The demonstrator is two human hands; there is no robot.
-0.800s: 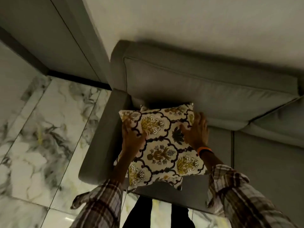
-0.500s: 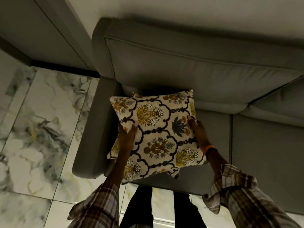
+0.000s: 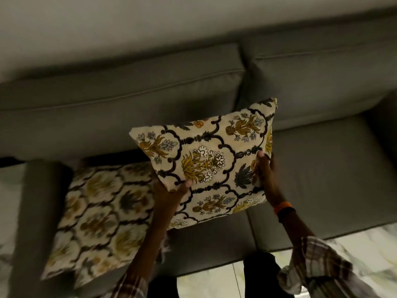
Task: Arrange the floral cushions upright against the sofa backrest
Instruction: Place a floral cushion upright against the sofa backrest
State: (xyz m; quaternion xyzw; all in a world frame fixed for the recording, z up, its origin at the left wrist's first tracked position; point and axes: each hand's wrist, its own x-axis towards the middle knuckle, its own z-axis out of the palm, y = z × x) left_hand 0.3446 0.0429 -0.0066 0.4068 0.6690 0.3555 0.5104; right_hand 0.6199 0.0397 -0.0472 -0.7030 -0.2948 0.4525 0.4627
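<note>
I hold a cream floral cushion [image 3: 210,162] in the air above the grey sofa seat [image 3: 322,179], tilted with its right corner up. My left hand [image 3: 169,194] grips its lower left edge, thumb on the front. My right hand [image 3: 267,179] grips its right edge. A second floral cushion [image 3: 96,220] lies flat on the seat at the left, beside the armrest [image 3: 36,211]. The grey backrest [image 3: 129,100] runs behind both cushions.
The sofa has two back cushions meeting at a seam [image 3: 242,72] above the held cushion. A pale wall [image 3: 150,18] rises behind. Marble floor [image 3: 354,248] shows at the lower right, and my dark trousers [image 3: 262,274] stand at the sofa's front edge.
I have lifted the top cushion off the stack and carried it right. The second cushion beneath is now uncovered on the seat. The view has swung right along the sofa.
</note>
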